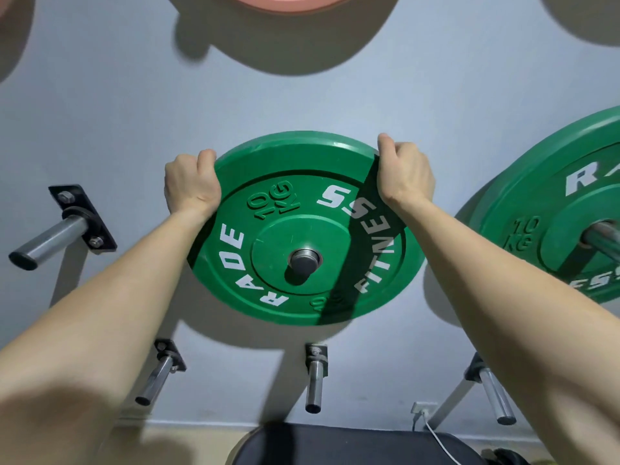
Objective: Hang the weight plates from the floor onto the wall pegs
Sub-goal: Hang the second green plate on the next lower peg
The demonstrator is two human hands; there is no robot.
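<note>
A green 10 kg weight plate (302, 229) with white lettering sits against the grey wall, its centre hole around a steel wall peg (304, 259). My left hand (191, 182) grips the plate's upper left rim, fingers curled behind the edge. At the upper right rim my right hand (404, 172) grips the plate the same way. Both forearms reach up from the bottom corners of the view.
A second green 10 kg plate (553, 209) hangs on a peg at the right. A pink plate (292, 3) hangs above. Bare pegs stick out at the left (47, 241) and along a lower row (156, 380), (314, 384), (496, 394). A black padded bench (352, 444) stands below.
</note>
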